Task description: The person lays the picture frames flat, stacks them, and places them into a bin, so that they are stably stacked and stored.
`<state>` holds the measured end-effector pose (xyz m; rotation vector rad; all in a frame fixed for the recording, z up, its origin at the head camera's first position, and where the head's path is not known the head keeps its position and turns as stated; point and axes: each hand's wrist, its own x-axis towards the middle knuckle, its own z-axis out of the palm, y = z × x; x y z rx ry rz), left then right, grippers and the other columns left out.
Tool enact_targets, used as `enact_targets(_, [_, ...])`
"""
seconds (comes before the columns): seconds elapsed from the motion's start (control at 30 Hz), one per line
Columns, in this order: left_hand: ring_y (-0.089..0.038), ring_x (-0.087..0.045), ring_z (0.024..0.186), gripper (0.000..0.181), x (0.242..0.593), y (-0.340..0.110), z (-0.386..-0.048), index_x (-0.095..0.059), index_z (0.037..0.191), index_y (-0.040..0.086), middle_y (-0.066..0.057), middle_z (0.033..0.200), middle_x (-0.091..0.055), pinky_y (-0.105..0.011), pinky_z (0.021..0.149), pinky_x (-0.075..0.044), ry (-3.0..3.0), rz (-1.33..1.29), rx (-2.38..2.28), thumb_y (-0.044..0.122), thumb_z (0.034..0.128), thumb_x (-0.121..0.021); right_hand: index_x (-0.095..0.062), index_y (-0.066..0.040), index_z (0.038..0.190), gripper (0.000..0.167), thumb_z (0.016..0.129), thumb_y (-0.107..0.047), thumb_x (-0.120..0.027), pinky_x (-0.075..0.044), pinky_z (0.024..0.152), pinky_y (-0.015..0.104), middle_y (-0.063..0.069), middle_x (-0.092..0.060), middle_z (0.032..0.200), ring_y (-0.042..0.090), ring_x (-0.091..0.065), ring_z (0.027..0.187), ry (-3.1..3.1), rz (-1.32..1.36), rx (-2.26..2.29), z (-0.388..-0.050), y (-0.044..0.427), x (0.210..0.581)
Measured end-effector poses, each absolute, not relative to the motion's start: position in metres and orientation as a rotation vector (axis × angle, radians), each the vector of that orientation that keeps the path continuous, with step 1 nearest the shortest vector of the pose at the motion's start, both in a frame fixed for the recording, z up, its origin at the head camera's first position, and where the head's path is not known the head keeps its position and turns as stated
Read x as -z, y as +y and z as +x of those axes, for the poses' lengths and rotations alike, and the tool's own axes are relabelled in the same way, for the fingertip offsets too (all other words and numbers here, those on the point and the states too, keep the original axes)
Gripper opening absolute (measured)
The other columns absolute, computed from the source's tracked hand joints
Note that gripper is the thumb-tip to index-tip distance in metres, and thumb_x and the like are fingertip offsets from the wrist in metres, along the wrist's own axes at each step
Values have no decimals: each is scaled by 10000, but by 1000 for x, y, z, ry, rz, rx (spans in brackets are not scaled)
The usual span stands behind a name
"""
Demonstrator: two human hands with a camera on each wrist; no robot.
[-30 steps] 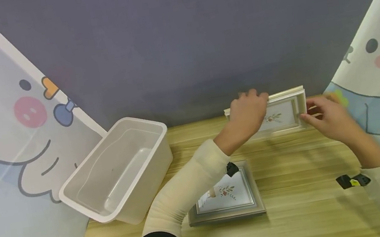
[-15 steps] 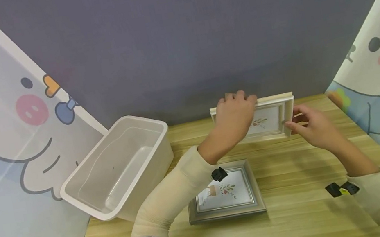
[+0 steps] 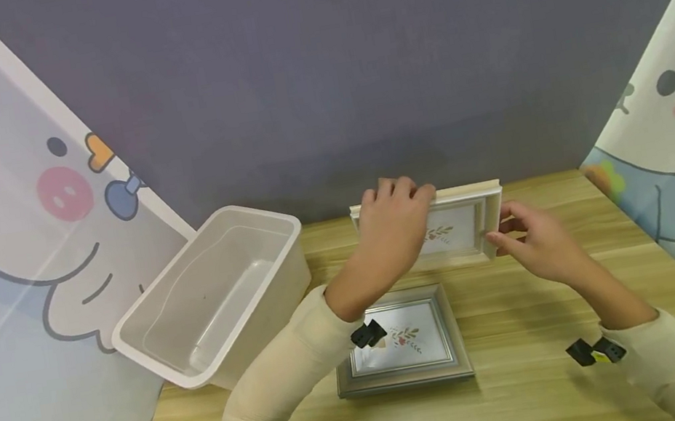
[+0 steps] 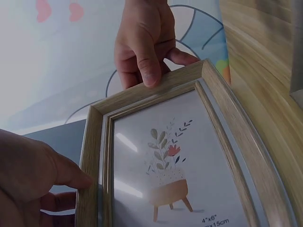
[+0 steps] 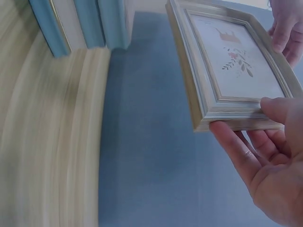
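Both hands hold a light wooden picture frame on edge near the back of the table. My left hand grips its top edge, fingers over the back. The right hand pinches the right side, thumb on the front, as the right wrist view also shows at the frame's border. Behind its glass is a print of a potted plant. A larger grey-silver frame lies flat on the table nearer the body, partly covered by the left wrist and its black device.
A white plastic bin with nothing visible inside stands on the left of the wooden table. A dark grey panel rises behind, and cartoon-printed panels stand at both sides.
Both hands have carried the light wooden frame to the left and slightly down, toward the space behind the flat grey frame. The grips look the same. The bin and the grey frame stay put.
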<state>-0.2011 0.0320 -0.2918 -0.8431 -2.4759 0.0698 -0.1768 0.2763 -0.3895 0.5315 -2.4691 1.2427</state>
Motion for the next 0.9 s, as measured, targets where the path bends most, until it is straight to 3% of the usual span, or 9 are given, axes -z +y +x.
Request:
enact_targets(0.33, [-185,-624,982,285,306,6,-185,-732,1162,247,37,1061,-701,-324,710,-448,-2245,-830,32,71,962,-631,-576,74,1153,249,926,69,-678,-616,625,243,224,-653,1040,-47,-674,878,-2460,610,-1327,-170,257,394])
enact_targets(0.7, [-192,-626,1025,264,308,-8,-174,-737,1160,234,27,1089,-705,-338,733,-460,-2247,-855,89,87,991,-597,-589,77,1146,257,909,84,-688,-626,617,296,241,-657,1058,-26,-688,890,-2458,615,-1420,-159,245,395])
enact_targets(0.9, [-206,-644,976,214,311,-15,-176,-738,1149,210,18,1102,-720,-360,757,-488,-2206,-869,191,132,989,-619,-606,49,1087,250,870,117,-710,-607,589,247,169,-677,969,-61,-649,866,-2413,635,-1288,-155,244,392])
